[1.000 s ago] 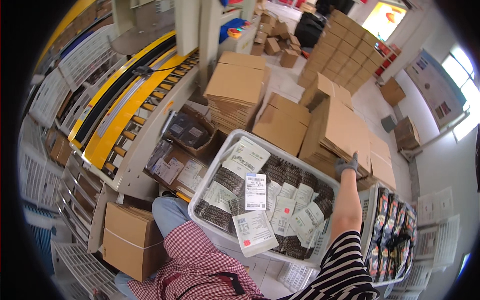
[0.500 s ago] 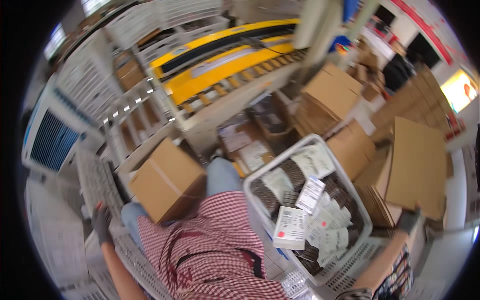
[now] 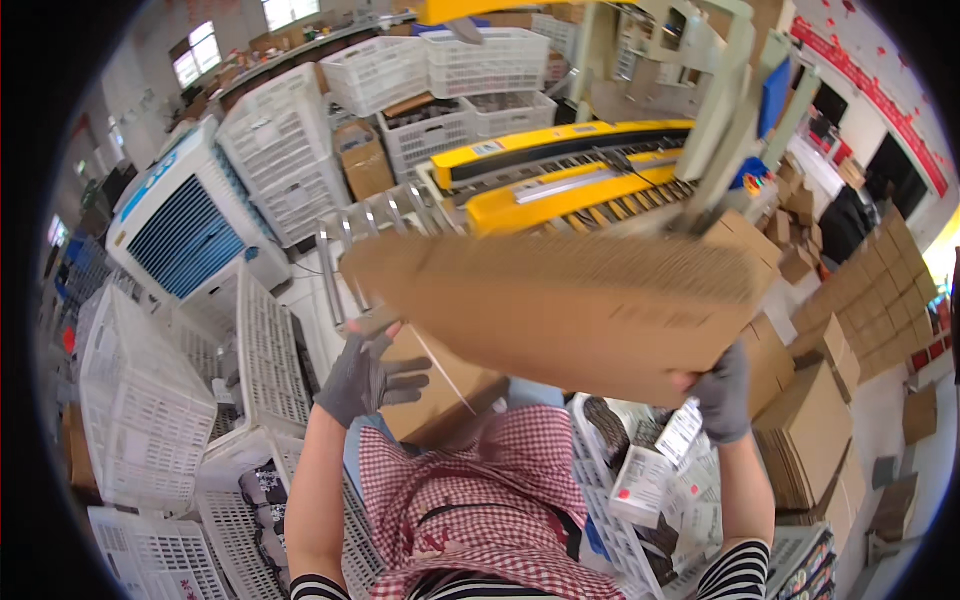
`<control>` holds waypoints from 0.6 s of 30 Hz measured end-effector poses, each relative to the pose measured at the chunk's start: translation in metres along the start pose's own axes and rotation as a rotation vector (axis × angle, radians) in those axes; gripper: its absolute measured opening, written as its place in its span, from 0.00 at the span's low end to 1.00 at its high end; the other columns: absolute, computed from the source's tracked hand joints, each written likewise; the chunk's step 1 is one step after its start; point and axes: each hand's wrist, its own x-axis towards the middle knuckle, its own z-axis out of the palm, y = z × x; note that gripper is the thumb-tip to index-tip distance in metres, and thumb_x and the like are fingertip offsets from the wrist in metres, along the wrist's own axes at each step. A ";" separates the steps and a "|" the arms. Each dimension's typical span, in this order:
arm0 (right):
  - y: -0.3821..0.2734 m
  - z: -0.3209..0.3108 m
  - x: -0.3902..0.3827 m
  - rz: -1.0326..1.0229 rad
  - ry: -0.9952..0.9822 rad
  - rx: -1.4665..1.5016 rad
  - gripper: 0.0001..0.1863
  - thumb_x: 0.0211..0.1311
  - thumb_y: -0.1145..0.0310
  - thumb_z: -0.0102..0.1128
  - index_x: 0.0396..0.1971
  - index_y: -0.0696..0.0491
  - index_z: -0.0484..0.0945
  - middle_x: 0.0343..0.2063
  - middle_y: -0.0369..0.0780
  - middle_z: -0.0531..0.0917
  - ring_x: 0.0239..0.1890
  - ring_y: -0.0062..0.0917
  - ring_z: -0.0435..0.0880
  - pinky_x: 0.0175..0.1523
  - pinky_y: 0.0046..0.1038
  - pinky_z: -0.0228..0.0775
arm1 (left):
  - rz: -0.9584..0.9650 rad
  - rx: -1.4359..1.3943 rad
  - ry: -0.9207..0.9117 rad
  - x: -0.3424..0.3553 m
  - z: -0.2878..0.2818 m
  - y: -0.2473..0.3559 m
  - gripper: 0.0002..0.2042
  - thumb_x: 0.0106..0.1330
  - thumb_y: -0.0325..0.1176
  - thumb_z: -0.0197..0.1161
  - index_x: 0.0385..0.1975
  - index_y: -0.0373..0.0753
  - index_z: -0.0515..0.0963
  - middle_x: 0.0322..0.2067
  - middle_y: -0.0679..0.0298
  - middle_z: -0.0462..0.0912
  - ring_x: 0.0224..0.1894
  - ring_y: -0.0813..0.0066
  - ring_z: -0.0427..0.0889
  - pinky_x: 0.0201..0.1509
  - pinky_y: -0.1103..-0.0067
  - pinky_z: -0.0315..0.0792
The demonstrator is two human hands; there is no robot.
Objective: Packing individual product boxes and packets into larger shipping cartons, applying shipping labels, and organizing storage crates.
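A flattened cardboard box [image 3: 560,310] is held up in front of me, spread across the middle of the view. My right hand [image 3: 722,395], in a grey glove with bare fingertips, grips its lower right edge. My left hand [image 3: 368,378], gloved likewise, is open with its fingers spread, just below the cardboard's left end; whether it touches the cardboard I cannot tell. Behind that hand, a closed brown carton [image 3: 420,390] with a pale strap rests by my legs, partly hidden by the cardboard. At my right side, a white plastic crate [image 3: 605,510] holds patterned dark items, white packets and a small white box [image 3: 640,485].
A yellow machine with rollers [image 3: 590,190] stands ahead. Folded cartons [image 3: 800,430] lean at the right. White mesh crates [image 3: 145,400] surround my left side, with a white-and-blue air cooler [image 3: 190,235] behind them. More stacked crates [image 3: 280,150] stand beyond.
My right hand has brought the flattened cardboard box from the stack at the right to in front of me. My left hand has risen from the far left toward it. The view has tilted up.
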 end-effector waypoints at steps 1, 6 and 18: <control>-0.002 0.020 0.012 0.015 -0.154 -0.040 0.29 0.42 0.75 0.69 0.49 0.53 0.70 0.46 0.35 0.77 0.51 0.25 0.73 0.59 0.33 0.64 | 0.000 0.013 -0.061 -0.016 -0.016 0.000 0.47 0.56 0.75 0.39 0.69 0.47 0.49 0.59 0.44 0.66 0.58 0.51 0.71 0.59 0.59 0.69; 0.012 0.103 0.067 -0.800 -0.528 -0.468 0.24 0.36 0.77 0.67 0.40 0.46 0.76 0.48 0.42 0.78 0.57 0.41 0.71 0.66 0.45 0.53 | 0.407 -0.204 0.156 -0.081 -0.073 -0.047 0.32 0.68 0.41 0.52 0.69 0.41 0.49 0.67 0.59 0.56 0.67 0.64 0.59 0.67 0.71 0.59; 0.225 0.180 0.028 0.356 -0.234 0.091 0.23 0.63 0.71 0.52 0.57 0.60 0.68 0.51 0.41 0.76 0.53 0.23 0.73 0.59 0.25 0.62 | 0.382 -0.001 0.690 -0.067 -0.125 -0.165 0.39 0.56 0.20 0.56 0.69 0.45 0.51 0.55 0.61 0.69 0.47 0.74 0.74 0.44 0.81 0.72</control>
